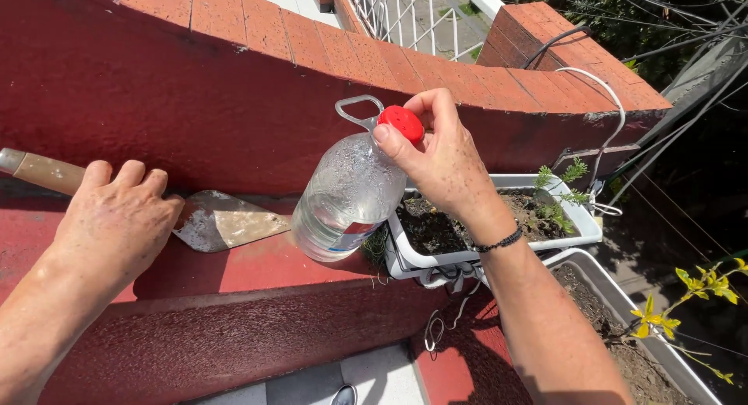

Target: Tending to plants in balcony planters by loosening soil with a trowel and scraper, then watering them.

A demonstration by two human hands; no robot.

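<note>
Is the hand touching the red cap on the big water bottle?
Touching. The head view shows the right hand pinching the red cap between thumb and fingers, at the top of the clear plastic bottle.
</note>
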